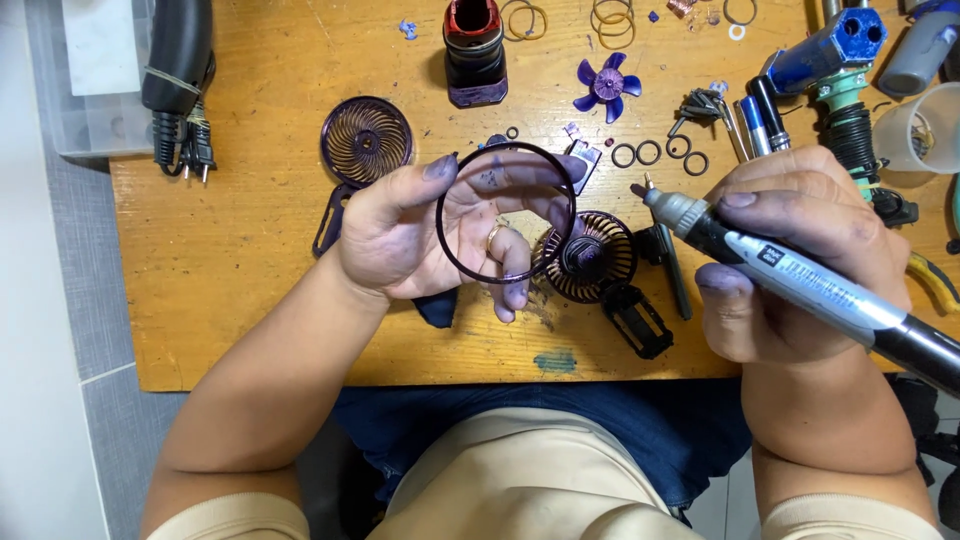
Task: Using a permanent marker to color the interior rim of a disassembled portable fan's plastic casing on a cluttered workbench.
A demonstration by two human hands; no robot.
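My left hand [425, 235] holds a thin dark purple plastic ring [440, 225] up between thumb and fingers, palm facing me. My right hand [800, 250] grips a grey-and-black marker pen [800, 280], its tip pointing left toward the ring, a short gap away. Under the ring on the wooden table [250, 300] lies a dark fan grille with a motor hub [590, 258]. A second round purple grille [366, 140] lies further back on the left. A purple fan blade [607, 86] rests near the back.
Small black rings [660, 152], a dark fan body [474, 50], wire rings [612, 20], a blue tool [825, 55], a clear cup [925, 130], yellow-handled pliers [935, 280] and a black power plug [180, 100] crowd the back and right.
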